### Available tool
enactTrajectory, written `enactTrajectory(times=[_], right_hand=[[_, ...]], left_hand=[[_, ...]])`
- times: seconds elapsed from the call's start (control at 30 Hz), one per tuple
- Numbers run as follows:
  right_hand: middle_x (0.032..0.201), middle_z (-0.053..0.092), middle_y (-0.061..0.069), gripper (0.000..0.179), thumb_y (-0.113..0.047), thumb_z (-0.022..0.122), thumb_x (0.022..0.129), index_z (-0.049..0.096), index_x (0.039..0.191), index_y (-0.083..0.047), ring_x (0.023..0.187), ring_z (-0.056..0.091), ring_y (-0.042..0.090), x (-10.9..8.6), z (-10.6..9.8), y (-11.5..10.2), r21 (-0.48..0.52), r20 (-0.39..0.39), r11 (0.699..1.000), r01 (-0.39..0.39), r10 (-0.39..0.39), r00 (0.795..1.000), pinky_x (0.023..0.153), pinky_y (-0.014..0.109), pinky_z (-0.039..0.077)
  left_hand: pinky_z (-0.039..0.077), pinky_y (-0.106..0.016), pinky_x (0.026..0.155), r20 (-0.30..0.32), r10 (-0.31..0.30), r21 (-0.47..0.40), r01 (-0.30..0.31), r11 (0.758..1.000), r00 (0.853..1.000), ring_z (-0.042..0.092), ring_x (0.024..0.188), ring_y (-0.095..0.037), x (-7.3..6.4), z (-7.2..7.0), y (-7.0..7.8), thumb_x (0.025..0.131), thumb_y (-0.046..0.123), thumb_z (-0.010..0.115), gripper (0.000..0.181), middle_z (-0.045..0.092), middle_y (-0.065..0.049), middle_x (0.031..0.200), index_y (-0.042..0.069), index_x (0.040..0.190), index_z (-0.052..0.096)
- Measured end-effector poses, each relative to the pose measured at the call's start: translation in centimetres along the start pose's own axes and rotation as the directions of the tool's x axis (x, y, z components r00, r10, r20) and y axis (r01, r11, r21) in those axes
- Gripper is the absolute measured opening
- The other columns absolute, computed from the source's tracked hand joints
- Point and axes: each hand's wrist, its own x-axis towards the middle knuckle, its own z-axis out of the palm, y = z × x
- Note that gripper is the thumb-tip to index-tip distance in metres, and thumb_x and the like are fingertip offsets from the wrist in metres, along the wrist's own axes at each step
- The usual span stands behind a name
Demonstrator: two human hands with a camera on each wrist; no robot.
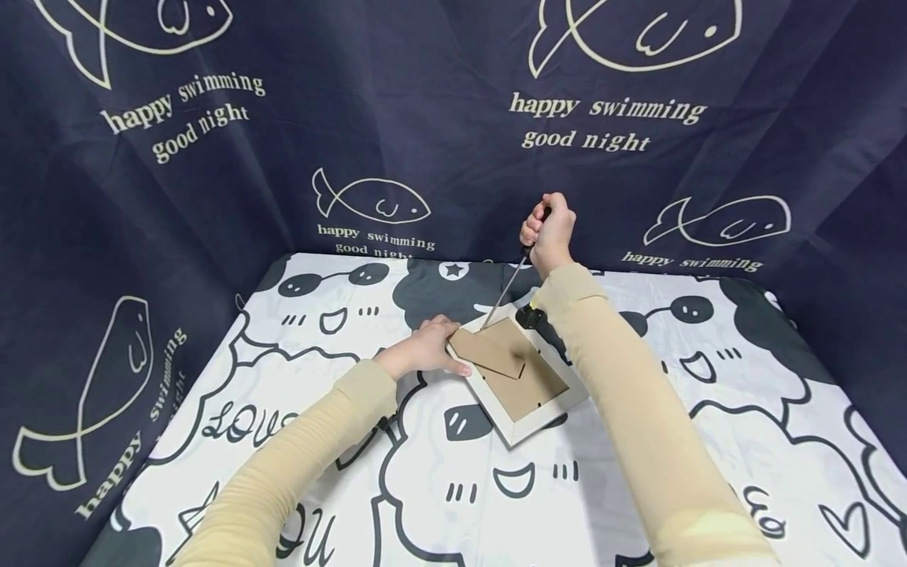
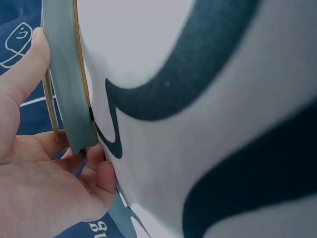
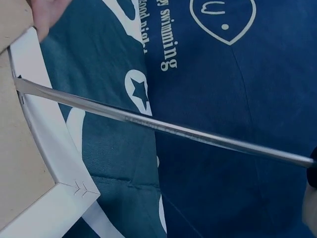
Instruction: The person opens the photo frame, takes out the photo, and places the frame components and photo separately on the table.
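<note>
A white picture frame lies back side up, its brown backing board and stand flap showing. My left hand holds its left corner, thumb along the near side; in the left wrist view the fingers curl around the frame's edge. My right hand grips the dark handle of a long screwdriver raised above the far side. The steel shaft slants down, and its flat tip sits at the seam between backing and frame, beside a small dark tab.
Beneath the frame spreads a black-and-white cartoon cloth over the table. A dark blue curtain printed with fish rises behind the table's far edge, close past my right hand. A small black wrist camera overlaps the frame's far corner.
</note>
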Motion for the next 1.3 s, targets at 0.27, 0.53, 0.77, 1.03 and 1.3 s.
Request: enactTrajectory(times=[0.27, 0.53, 0.77, 1.03, 1.3], right_hand=[[0.038, 0.031, -0.005, 0.038, -0.017, 0.039, 0.091, 0.038, 0.054, -0.010, 0.029, 0.026, 0.009, 0.9, -0.8, -0.2, 0.008, -0.064, 0.999, -0.046, 0.046, 0.997, 0.029, 0.022, 0.023], [0.039, 0.030, -0.005, 0.038, -0.019, 0.039, 0.091, 0.037, 0.054, -0.011, 0.030, 0.025, 0.009, 1.1, -1.7, -0.4, 0.004, -0.102, 0.999, -0.053, 0.054, 0.993, 0.030, 0.022, 0.023], [0.038, 0.030, -0.006, 0.038, -0.018, 0.037, 0.090, 0.036, 0.052, -0.012, 0.030, 0.025, 0.008, 0.3, -2.5, -0.7, 0.032, -0.085, 0.999, -0.031, 0.034, 0.996, 0.031, 0.022, 0.022], [0.039, 0.030, -0.005, 0.037, -0.017, 0.033, 0.088, 0.035, 0.052, -0.013, 0.031, 0.025, 0.009, -2.8, -3.4, -1.4, 0.131, 0.016, 0.990, 0.043, -0.046, 0.999, 0.035, 0.023, 0.019], [0.041, 0.032, 0.000, 0.033, -0.014, 0.031, 0.085, 0.033, 0.053, -0.010, 0.035, 0.027, 0.014, -7.5, -5.1, -1.4, 0.285, 0.241, 0.948, 0.145, -0.217, 0.946, 0.039, 0.028, 0.018]], left_hand=[[0.035, -0.048, 0.100, 0.007, 0.002, 0.011, -0.002, 1.000, 1.000, 0.042, 0.118, -0.033, -0.1, 0.1, 0.6, 0.067, 0.045, 0.083, 0.092, 0.048, -0.014, 0.130, 0.000, 0.138, 0.044], [0.035, -0.048, 0.101, 0.015, 0.013, 0.018, -0.013, 1.000, 1.000, 0.042, 0.120, -0.032, 0.1, 0.3, 0.8, 0.068, 0.045, 0.082, 0.091, 0.048, -0.012, 0.131, 0.002, 0.138, 0.045], [0.035, -0.048, 0.101, -0.008, -0.004, -0.011, 0.004, 1.000, 1.000, 0.043, 0.118, -0.032, 0.1, 0.4, 0.6, 0.066, 0.045, 0.083, 0.091, 0.048, -0.013, 0.130, 0.002, 0.137, 0.046], [0.035, -0.049, 0.101, -0.013, -0.029, -0.012, 0.029, 1.000, 0.999, 0.044, 0.117, -0.032, 0.1, 0.2, 0.4, 0.066, 0.045, 0.083, 0.086, 0.049, -0.012, 0.129, 0.005, 0.135, 0.050], [0.035, -0.051, 0.101, -0.002, -0.040, -0.029, 0.040, 0.999, 0.999, 0.043, 0.118, -0.033, 0.0, 0.0, 0.2, 0.066, 0.045, 0.083, 0.084, 0.049, -0.013, 0.130, 0.006, 0.133, 0.051]])
